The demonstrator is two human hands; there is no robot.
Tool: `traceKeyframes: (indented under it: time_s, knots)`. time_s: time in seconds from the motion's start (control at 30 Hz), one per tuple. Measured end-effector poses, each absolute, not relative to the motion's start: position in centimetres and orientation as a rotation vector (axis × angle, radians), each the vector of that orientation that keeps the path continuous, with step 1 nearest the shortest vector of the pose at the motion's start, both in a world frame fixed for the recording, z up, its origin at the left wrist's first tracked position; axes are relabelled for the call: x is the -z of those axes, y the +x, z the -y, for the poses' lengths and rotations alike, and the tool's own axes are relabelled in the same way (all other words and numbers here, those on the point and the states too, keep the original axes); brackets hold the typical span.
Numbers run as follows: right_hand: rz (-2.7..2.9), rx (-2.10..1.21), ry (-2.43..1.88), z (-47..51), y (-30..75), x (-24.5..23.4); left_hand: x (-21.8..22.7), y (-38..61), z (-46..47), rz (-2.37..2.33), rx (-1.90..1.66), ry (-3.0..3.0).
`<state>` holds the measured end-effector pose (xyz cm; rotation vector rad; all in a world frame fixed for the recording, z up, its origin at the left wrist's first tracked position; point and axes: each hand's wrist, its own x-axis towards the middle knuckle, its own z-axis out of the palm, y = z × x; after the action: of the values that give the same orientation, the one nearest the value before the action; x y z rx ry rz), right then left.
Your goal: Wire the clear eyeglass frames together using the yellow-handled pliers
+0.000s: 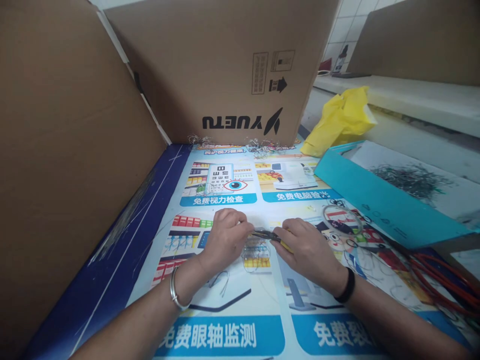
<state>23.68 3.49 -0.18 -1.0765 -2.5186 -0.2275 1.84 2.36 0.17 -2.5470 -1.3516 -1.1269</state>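
Note:
My right hand (309, 252) is closed around the yellow handles of a pair of pliers (266, 234). The dark jaws point left, toward the fingertips of my left hand (227, 240). Those fingers are pinched on thin wire at the jaw tips. Below the pliers, a loose loop of fine wire (257, 252) shows against the printed sheet. What exactly sits between the jaws is too small to make out.
Cardboard panels (225, 65) stand at the back and left. Wire tangles (262, 146) lie along the back panel's foot. To the right are a teal box (378, 205) holding a pile of short wires (408, 181), a yellow bag (339, 122), wire coils (343, 220) and red-orange cords (446, 280).

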Motion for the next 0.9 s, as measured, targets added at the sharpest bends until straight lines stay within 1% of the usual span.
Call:
traceKeyframes:
  time_s: [0.13, 0.47, 0.67, 0.9]
  knots:
    - [2.529, 0.224, -1.091, -3.43, 23.67, 0.16, -0.29, 1.77, -2.29, 1.371, 1.064, -2.55]
    - [2.523, 0.229, -1.104, -3.51, 23.63, 0.06, -0.33, 1.68, -2.53, 1.352, 1.043, -2.599]
    - [2.513, 0.22, -1.093, -3.44, 23.71, 0.14, -0.14, 1.73, -2.6, 1.3, 1.16, -2.529]
    - [2.491, 0.232, -1.1, -3.41, 23.76, 0.09, -0.05, 1.7, -2.6, 1.306, 1.163, -2.555]
